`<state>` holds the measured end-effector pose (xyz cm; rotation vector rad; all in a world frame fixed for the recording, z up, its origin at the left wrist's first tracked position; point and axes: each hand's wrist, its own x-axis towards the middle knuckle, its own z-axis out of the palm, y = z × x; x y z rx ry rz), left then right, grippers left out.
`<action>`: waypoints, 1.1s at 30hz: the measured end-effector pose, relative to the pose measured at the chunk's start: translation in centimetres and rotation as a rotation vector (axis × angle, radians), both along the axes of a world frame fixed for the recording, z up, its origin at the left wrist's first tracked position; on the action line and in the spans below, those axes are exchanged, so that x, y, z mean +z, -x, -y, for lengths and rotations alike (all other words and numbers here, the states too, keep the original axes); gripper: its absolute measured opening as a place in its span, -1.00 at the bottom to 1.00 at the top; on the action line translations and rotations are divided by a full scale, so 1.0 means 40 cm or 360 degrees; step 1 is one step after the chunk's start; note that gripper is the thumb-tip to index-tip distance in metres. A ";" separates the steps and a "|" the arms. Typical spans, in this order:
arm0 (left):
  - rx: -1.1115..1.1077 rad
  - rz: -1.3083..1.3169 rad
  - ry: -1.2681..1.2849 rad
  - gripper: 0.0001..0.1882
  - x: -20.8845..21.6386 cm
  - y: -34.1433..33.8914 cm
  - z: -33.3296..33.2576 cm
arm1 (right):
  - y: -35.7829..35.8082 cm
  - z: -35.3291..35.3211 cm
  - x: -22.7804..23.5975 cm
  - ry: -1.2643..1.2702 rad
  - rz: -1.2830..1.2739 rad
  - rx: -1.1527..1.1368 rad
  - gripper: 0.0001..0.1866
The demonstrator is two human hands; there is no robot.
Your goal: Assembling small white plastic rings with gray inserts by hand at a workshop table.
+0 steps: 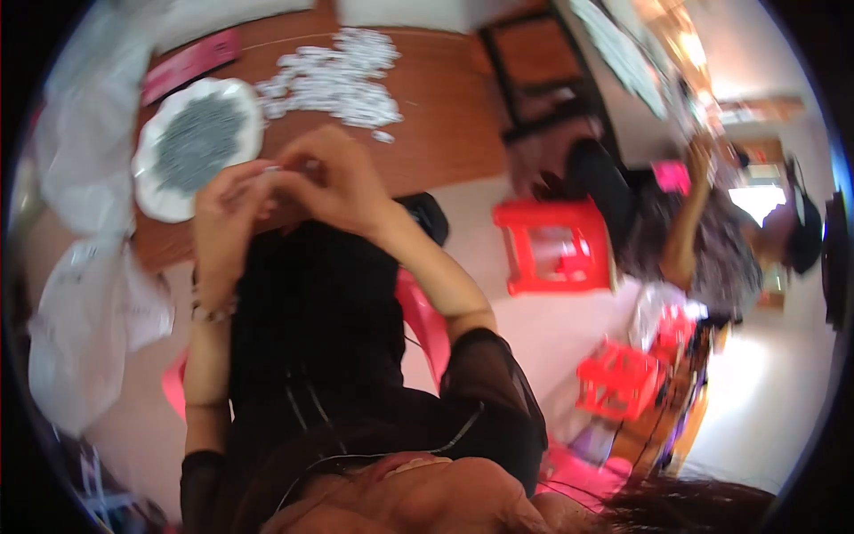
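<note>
My left hand [233,198] and my right hand [336,176] meet over the near edge of the brown table, fingertips pinched together. Something whitish and tiny shows where the fingers touch, too small and blurred to name. Just beyond my left hand stands a white scalloped plate [148,193] heaped with small thin grey pieces [197,141]. Past my right hand a loose pile of small white pieces [342,80] is spread on the table. One white piece [382,137] lies a little apart from that pile.
A pink box [191,67] lies at the table's far left. White plastic bags [80,329] hang along the left side. A red stool [559,247] stands to the right, with another red stool [618,378] nearer. Another person [694,231] sits at the right beside a second table.
</note>
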<state>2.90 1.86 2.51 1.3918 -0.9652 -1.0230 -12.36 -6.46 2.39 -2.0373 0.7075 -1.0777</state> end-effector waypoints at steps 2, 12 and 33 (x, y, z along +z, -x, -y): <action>0.0011 -0.0135 0.0061 -0.81 -0.008 0.005 -0.014 | -0.002 -0.011 0.010 -0.0073 -0.0014 0.0055 -0.89; 0.0008 -0.0787 0.0108 -0.80 -0.049 -0.015 -0.067 | -0.038 -0.040 0.025 0.0116 -0.0165 0.0171 -0.92; 0.0146 -0.0908 0.0016 -0.84 -0.038 -0.048 -0.088 | -0.265 0.097 -0.004 0.0780 -0.0880 0.0268 -0.86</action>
